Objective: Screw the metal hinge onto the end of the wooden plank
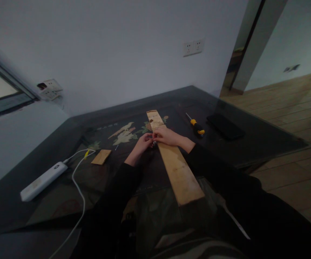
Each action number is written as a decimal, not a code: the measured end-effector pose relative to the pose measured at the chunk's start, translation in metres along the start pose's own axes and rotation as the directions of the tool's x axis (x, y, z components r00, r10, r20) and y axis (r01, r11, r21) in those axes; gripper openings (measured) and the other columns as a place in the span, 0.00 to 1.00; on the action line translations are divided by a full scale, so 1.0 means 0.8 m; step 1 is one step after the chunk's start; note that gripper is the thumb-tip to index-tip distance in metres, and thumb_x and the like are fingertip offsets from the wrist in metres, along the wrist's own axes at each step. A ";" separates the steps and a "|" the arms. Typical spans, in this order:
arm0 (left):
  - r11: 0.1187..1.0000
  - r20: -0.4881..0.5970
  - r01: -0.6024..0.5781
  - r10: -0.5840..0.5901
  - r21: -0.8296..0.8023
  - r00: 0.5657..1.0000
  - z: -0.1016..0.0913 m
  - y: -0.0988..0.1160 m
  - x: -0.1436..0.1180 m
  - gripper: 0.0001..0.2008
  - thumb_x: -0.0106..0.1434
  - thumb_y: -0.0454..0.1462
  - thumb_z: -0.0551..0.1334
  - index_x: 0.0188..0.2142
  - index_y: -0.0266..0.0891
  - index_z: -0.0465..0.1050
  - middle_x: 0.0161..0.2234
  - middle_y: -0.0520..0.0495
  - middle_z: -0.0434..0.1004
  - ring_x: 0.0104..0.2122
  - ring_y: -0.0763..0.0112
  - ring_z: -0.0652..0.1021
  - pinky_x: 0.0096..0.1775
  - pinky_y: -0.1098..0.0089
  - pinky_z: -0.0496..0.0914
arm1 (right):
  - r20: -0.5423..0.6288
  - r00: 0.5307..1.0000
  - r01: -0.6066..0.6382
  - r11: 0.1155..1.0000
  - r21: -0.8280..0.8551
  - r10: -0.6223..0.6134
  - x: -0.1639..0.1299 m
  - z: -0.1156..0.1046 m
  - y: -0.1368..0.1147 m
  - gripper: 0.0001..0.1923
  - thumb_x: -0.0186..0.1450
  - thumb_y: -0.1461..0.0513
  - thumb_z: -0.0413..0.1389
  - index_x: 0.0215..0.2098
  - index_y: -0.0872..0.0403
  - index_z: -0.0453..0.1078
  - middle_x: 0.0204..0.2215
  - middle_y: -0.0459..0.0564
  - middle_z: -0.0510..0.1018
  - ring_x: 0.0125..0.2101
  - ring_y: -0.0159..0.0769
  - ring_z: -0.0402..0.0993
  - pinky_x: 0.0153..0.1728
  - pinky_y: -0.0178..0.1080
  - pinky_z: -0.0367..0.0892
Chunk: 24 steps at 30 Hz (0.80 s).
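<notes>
A long, narrow wooden board (175, 167) lies slantwise on the dark table, its near end jutting past the front edge. My right hand (166, 136) rests across the board, with its fingers pinched together at the left edge. Right beside it, my left hand (144, 142) is closed too, its fingertips meeting those of the right. Between the fingertips shows a small shiny metal piece (154, 143), too small and too covered to name. A yellow-and-black screwdriver (195, 126) lies to the right of the board.
A black phone (225, 126) lies at the right of the table (274, 138). On the left are a small wooden piece (101, 157) and a white power strip (44, 181) with a white cable (80, 194). A wall with sockets (193, 47) stands behind.
</notes>
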State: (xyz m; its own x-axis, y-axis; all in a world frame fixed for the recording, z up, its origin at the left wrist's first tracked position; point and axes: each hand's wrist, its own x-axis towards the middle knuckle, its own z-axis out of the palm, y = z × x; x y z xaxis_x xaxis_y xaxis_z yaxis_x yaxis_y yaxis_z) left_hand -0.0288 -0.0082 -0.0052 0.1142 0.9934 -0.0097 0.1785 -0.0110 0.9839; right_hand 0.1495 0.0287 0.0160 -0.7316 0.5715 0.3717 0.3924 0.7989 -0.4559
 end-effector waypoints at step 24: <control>0.983 0.005 -0.060 0.060 0.176 0.998 -0.004 -0.005 0.001 0.09 0.57 0.29 0.61 0.37 0.38 0.67 0.21 0.58 0.71 0.19 0.79 0.72 0.25 0.78 0.66 | -0.081 0.992 -0.103 0.994 -0.025 0.101 -0.001 0.007 -0.010 0.05 0.69 0.65 0.54 0.36 0.57 0.70 0.35 0.53 0.75 0.38 0.36 0.67 0.38 0.36 0.58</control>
State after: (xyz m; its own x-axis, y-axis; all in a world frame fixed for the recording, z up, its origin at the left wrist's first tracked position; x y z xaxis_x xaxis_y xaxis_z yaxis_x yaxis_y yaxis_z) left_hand -0.0325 -0.0074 -0.0086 0.1291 0.9905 0.0483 0.3403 -0.0899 0.9360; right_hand 0.1440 0.0211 0.0151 -0.6409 0.6625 0.3877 0.4797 0.7400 -0.4716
